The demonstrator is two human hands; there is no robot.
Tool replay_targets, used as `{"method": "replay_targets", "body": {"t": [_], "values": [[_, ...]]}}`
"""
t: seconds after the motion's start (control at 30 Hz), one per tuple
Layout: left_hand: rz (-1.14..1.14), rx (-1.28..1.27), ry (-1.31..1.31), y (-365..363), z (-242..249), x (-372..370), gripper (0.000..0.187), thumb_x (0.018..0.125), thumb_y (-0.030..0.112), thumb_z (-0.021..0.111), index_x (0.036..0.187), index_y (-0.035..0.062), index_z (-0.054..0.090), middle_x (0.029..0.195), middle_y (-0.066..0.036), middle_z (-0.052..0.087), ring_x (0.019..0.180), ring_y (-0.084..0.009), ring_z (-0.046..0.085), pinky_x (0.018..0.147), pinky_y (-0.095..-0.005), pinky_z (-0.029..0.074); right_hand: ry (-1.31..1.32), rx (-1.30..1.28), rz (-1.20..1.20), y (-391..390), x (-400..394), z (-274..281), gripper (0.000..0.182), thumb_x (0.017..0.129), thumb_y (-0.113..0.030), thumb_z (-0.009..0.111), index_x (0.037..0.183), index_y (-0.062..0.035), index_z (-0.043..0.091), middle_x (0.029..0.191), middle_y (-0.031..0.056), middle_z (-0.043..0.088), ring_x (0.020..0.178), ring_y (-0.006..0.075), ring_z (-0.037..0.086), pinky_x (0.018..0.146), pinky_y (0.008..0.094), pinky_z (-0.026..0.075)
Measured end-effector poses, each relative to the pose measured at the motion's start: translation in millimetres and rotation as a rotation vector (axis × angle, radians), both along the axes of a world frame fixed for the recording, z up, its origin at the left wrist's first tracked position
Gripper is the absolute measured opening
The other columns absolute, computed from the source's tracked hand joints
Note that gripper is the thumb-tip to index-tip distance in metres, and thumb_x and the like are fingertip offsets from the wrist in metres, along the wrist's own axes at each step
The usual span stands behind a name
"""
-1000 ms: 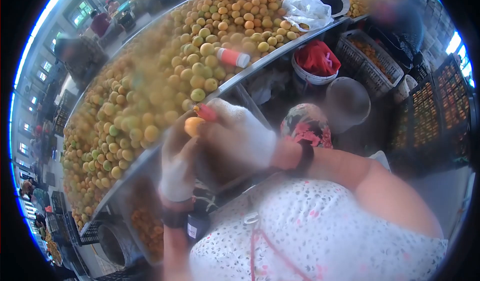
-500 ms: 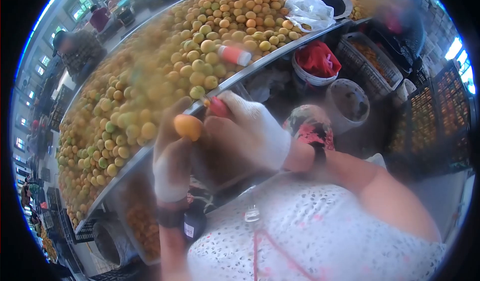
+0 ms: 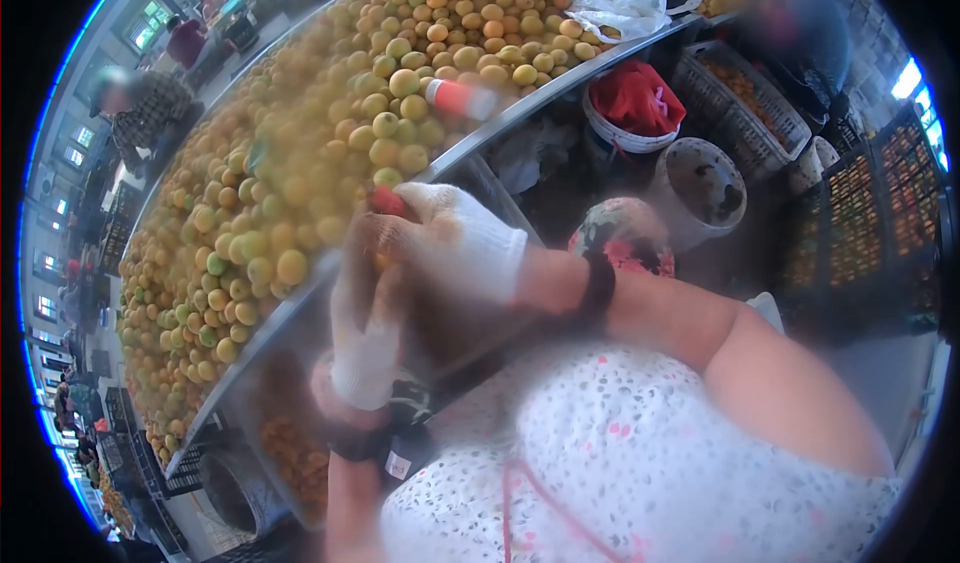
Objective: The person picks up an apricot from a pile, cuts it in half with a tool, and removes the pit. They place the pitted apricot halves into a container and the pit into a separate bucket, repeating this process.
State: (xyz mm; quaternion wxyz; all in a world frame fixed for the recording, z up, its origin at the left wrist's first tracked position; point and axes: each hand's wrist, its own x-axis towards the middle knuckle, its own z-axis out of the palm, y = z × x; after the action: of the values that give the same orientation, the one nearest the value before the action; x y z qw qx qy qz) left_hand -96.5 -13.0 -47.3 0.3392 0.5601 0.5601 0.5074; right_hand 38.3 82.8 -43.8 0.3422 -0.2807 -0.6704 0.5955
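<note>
My right hand (image 3: 455,243), in a white knit glove, is closed around a small red-handled tool (image 3: 388,203); its working end is hidden or blurred. Pressed close against it, my left hand (image 3: 365,323), in a stained white glove, is wrapped round an apricot (image 3: 382,261). Only a sliver of that orange fruit shows between the gloves. Both hands are just on my side of the metal rim (image 3: 500,123) of a table heaped with apricots (image 3: 235,283). A red and white cylinder (image 3: 460,98) lies on the heap.
Below the rim on the right stand a bucket with a red bag (image 3: 635,103), a dirty white bucket (image 3: 700,188) and a crate of orange fruit (image 3: 745,103). Stacked crates (image 3: 870,223) are farther right. A container of apricot pieces (image 3: 295,453) sits lower left. Other people are nearby.
My right hand has moved left and closed in on my left hand. The apricot, plainly visible before, is now mostly covered by the gloves.
</note>
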Motion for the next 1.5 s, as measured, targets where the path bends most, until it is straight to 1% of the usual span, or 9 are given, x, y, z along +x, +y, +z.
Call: {"method": "replay_targets", "body": {"t": [0.17, 0.37, 0.43, 0.77, 0.87, 0.97, 1.2, 1.4, 1.5], "values": [[0.054, -0.003, -0.264, 12.4, -8.9, 10.6, 0.052, 0.105, 0.035, 0.054, 0.146, 0.0046, 0.046, 0.107, 0.003, 0.060, 0.082, -0.0030, 0.051, 0.071, -0.0186, 0.042, 0.149, -0.005, -0.128, 2.0, -11.7, -10.6, 0.031, 0.097, -0.030, 0.064, 0.104, 0.0003, 0.067, 0.088, 0.0165, 0.071, 0.083, 0.0224, 0.071, 0.073, 0.0344, 0.054], [0.076, -0.104, -0.551, 22.8, -17.6, 2.7, 0.047, 0.109, 0.031, 0.043, 0.141, -0.0026, 0.051, 0.130, -0.008, 0.058, 0.118, -0.0169, 0.054, 0.105, -0.0298, 0.039, 0.142, -0.025, -0.077, 14.7, -13.3, -6.0, 0.025, 0.096, -0.023, 0.065, 0.102, 0.0014, 0.067, 0.081, 0.0137, 0.070, 0.075, 0.0159, 0.069, 0.067, 0.0317, 0.054], [0.046, -0.029, -0.364, 25.8, -16.2, 5.1, 0.045, 0.106, 0.041, 0.050, 0.140, 0.0115, 0.051, 0.083, 0.007, 0.047, 0.064, -0.0037, 0.041, 0.057, -0.0207, 0.034, 0.131, 0.012, -0.040, 30.1, -19.4, -16.4, 0.023, 0.096, -0.021, 0.065, 0.100, 0.0014, 0.067, 0.079, 0.0129, 0.070, 0.073, 0.0149, 0.069, 0.066, 0.0315, 0.054], [0.215, -0.132, -0.548, 15.0, -13.3, 18.9, 0.046, 0.109, 0.030, 0.044, 0.143, -0.0006, 0.049, 0.130, -0.009, 0.059, 0.113, -0.0191, 0.062, 0.091, -0.0305, 0.054, 0.214, 0.098, -0.160, 16.5, -26.9, -20.5, 0.020, 0.094, -0.021, 0.066, 0.096, -0.0010, 0.066, 0.078, 0.0159, 0.071, 0.070, 0.0237, 0.071, 0.065, 0.0351, 0.054], [0.152, -0.303, -0.858, 17.9, -24.7, -0.5, 0.041, 0.102, 0.051, 0.052, 0.118, 0.0136, 0.059, 0.097, -0.003, 0.067, 0.085, -0.0172, 0.068, 0.076, -0.0339, 0.057, 0.137, 0.198, -0.162, 16.6, -22.4, -17.8, 0.020, 0.093, -0.022, 0.067, 0.096, -0.0027, 0.066, 0.078, 0.0164, 0.070, 0.070, 0.0297, 0.071, 0.064, 0.0374, 0.054], [0.460, -0.220, -0.715, 20.1, 2.5, 36.2, 0.039, 0.100, 0.052, 0.053, 0.109, 0.0140, 0.059, 0.088, -0.002, 0.065, 0.080, -0.0168, 0.067, 0.071, -0.0358, 0.059, 0.176, 0.139, -0.063, 15.3, -22.8, -19.7, 0.007, 0.096, -0.009, 0.060, 0.097, -0.0020, 0.060, 0.078, -0.0009, 0.056, 0.072, 0.0058, 0.052, 0.060, 0.0289, 0.048], [0.280, -0.319, -1.027, 13.5, 4.1, 20.9, 0.045, 0.097, 0.024, 0.067, 0.131, 0.0007, 0.048, 0.107, -0.010, 0.065, 0.100, -0.0254, 0.069, 0.081, -0.0384, 0.060, 0.068, 0.591, -0.199, 13.7, -20.8, -17.5, 0.013, 0.090, -0.016, 0.067, 0.100, -0.0071, 0.063, 0.075, 0.0151, 0.063, 0.068, 0.0313, 0.065, 0.059, 0.0382, 0.050], [0.251, -0.160, -0.580, 15.0, -43.2, 9.7, 0.055, 0.098, 0.040, 0.063, 0.136, 0.0026, 0.049, 0.125, -0.013, 0.062, 0.107, -0.0259, 0.067, 0.089, -0.0404, 0.058, 0.000, 0.713, -0.221, 10.0, -19.2, -21.4, 0.022, 0.086, -0.026, 0.071, 0.089, -0.0066, 0.061, 0.074, 0.0173, 0.066, 0.074, 0.0388, 0.068, 0.063, 0.0454, 0.054], [0.306, -0.193, -1.073, 29.4, -48.2, 6.3, 0.052, 0.097, 0.059, 0.050, 0.122, 0.0151, 0.063, 0.114, -0.007, 0.069, 0.102, -0.0305, 0.070, 0.087, -0.0512, 0.059, 0.019, 0.782, -0.206, 12.5, -18.6, -18.0, 0.018, 0.087, -0.023, 0.070, 0.091, -0.0077, 0.061, 0.076, 0.0176, 0.065, 0.072, 0.0395, 0.066, 0.061, 0.0458, 0.052]]}}
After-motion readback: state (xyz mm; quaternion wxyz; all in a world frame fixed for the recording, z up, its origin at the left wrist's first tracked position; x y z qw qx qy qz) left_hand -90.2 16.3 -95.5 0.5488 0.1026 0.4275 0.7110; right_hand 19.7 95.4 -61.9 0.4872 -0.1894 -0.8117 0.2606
